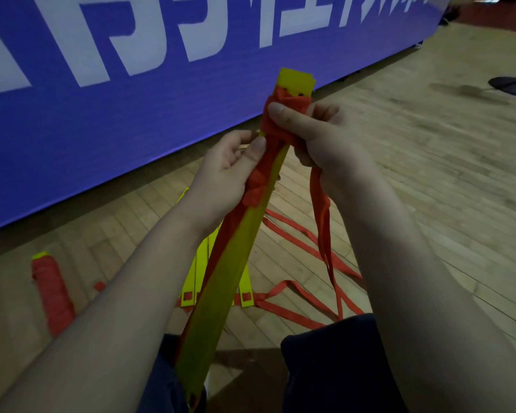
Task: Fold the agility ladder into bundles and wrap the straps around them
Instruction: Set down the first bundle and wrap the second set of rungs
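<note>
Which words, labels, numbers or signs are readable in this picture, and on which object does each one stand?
On the blue banner: large white characters, cut off by the top edge of the picture; no whole word can be read.
On the yellow rungs and the red straps: no text or label is visible.

wrapping the strap round our ladder bundle

our left hand [221, 171] grips the yellow rung bundle [221, 281]; our right hand [316, 135] pinches the orange strap [322, 222] wound near its top, above the wooden floor [429, 174].
</note>
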{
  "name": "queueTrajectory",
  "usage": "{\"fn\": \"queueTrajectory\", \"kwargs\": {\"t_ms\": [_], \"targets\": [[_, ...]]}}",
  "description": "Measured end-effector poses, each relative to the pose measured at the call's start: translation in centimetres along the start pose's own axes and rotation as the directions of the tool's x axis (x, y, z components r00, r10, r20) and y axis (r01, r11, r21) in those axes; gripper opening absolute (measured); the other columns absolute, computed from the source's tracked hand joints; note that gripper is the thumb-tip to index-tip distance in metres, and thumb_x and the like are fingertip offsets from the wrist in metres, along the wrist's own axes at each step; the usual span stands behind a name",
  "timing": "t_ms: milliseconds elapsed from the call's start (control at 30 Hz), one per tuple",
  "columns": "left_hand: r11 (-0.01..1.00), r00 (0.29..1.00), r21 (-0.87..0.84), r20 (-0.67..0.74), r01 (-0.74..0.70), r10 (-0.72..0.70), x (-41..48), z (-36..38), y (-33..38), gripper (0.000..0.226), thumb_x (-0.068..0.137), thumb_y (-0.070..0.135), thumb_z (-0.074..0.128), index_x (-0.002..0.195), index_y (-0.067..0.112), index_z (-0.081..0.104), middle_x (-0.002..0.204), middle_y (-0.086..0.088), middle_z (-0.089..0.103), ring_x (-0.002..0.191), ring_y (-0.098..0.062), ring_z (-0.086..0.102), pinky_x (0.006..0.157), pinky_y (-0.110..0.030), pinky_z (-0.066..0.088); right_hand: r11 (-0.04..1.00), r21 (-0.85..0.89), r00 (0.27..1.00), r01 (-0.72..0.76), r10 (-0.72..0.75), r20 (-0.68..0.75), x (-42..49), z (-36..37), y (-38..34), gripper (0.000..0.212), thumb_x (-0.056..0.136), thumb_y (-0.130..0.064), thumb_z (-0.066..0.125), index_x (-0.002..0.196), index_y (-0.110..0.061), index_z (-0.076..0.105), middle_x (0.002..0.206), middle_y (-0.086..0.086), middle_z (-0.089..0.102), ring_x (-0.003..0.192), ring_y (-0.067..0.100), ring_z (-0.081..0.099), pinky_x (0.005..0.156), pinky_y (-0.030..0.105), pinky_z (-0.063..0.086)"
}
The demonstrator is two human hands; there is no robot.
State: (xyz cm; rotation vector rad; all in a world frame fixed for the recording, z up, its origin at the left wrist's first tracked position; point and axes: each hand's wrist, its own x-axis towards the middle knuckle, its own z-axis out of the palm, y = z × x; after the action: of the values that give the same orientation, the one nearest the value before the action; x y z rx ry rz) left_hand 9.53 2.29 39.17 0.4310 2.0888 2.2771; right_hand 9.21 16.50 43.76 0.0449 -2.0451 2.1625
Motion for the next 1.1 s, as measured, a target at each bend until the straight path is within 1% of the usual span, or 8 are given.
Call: {"fn": "queueTrajectory", "kwargs": {"t_ms": [133, 367, 567, 733, 900, 933, 1000, 1100], "targets": [[0.998, 1.0, 0.066, -0.027, -0.005, 0.007, -0.2, 0.5, -0.4, 0.027, 0.104, 0.027, 0.042, 0.121, 0.009, 0.054, 0.081, -0.003, 0.067, 0.068, -0.012, 0.066, 0.059, -0.027, 0.053, 0.998, -0.066, 0.999, 0.012, -0.014, -0.032, 0.0, 0.1, 0.2, 0.05, 0.08, -0.022, 0.079, 0.095, 0.021, 0.058, 0.068, 0.016, 0.051, 0.046, 0.012, 0.04, 0.043, 0.023, 0.03], [0.999, 0.993, -0.041, -0.119, -0.005, 0.0, -0.4, 0.6, 0.6, 0.021, 0.104, 0.029, 0.043, 0.108, 0.017, 0.059, 0.064, 0.007, 0.064, 0.057, -0.006, 0.059, 0.053, -0.021, 0.049, 0.995, -0.038, 0.975, 0.09, -0.081, 0.208, 0.3, -1.4, 0.0, 0.026, 0.087, -0.014, 0.071, 0.094, 0.007, 0.058, 0.067, 0.013, 0.048, 0.048, 0.014, 0.034, 0.047, 0.031, 0.02], [0.995, 0.987, -0.099, -0.159, 0.004, -0.02, 0.2, -0.1, 0.6, 0.023, 0.105, 0.03, 0.041, 0.1, 0.018, 0.059, 0.061, 0.006, 0.063, 0.056, -0.008, 0.058, 0.053, -0.022, 0.047, 0.931, -0.321, 0.937, 0.171, -0.053, 0.346, 0.2, -2.7, 0.3, 0.031, 0.097, -0.022, 0.059, 0.097, 0.009, 0.062, 0.06, 0.002, 0.056, 0.053, 0.018, 0.048, 0.056, 0.03, 0.036], [0.996, 0.986, -0.094, -0.166, 0.003, -0.019, 0.3, -1.0, 1.2, 0.025, 0.105, 0.03, 0.041, 0.092, 0.019, 0.059, 0.06, 0.005, 0.063, 0.053, -0.008, 0.058, 0.05, -0.02, 0.046, 0.942, -0.304, 0.888, 0.138, 0.019, 0.46, -0.3, -2.8, 0.2, 0.025, 0.097, -0.032, 0.055, 0.085, -0.018, 0.071, 0.071, 0.018, 0.059, 0.067, 0.03, 0.05, 0.069, 0.041, 0.034], [0.99, 0.992, -0.141, -0.127, 0.002, -0.02, 0.6, -1.5, 1.1, 0.024, 0.105, 0.026, 0.041, 0.091, 0.017, 0.058, 0.061, 0.005, 0.061, 0.053, -0.007, 0.058, 0.05, -0.02, 0.046, 0.989, -0.134, 0.838, 0.06, 0.023, 0.545, -0.3, -3.1, 0.3, 0.027, 0.088, -0.026, 0.053, 0.092, -0.003, 0.067, 0.079, 0.007, 0.071, 0.08, 0.023, 0.069, 0.083, 0.034, 0.054], [0.985, 0.994, -0.17, -0.105, 0.014, -0.032, 0.6, -1.5, 1.0, 0.025, 0.105, 0.026, 0.041, 0.089, 0.017, 0.058, 0.061, 0.005, 0.061, 0.052, -0.008, 0.057, 0.05, -0.021, 0.045, 0.995, -0.093, 0.827, 0.037, 0.022, 0.561, -0.3, -3.1, 0.4, 0.026, 0.09, -0.024, 0.052, 0.092, -0.002, 0.066, 0.078, 0.008, 0.071, 0.077, 0.022, 0.069, 0.082, 0.034, 0.055], [0.966, 0.993, -0.245, -0.058, 0.085, -0.102, 0.7, -1.4, 1.1, 0.028, 0.105, 0.025, 0.038, 0.085, 0.015, 0.055, 0.056, 0.004, 0.057, 0.046, -0.007, 0.051, 0.045, -0.019, 0.04, 0.999, -0.034, 0.824, 0.001, 0.018, 0.566, -0.2, -2.9, 0.5, 0.023, 0.094, -0.023, 0.052, 0.087, -0.004, 0.063, 0.06, 0.004, 0.063, 0.054, 0.015, 0.061, 0.063, 0.03, 0.052], [0.876, 0.972, -0.424, 0.063, 0.231, -0.226, 0.6, -0.8, 1.2, 0.032, 0.105, 0.024, 0.033, 0.08, 0.013, 0.05, 0.055, 0.004, 0.052, 0.041, -0.005, 0.044, 0.039, -0.017, 0.034, 0.999, 0.031, 0.856, -0.025, 0.005, 0.517, 0.0, -2.4, 0.8, 0.016, 0.093, -0.021, 0.054, 0.089, -0.007, 0.051, 0.05, -0.002, 0.043, 0.038, 0.008, 0.036, 0.042, 0.026, 0.022]]}}
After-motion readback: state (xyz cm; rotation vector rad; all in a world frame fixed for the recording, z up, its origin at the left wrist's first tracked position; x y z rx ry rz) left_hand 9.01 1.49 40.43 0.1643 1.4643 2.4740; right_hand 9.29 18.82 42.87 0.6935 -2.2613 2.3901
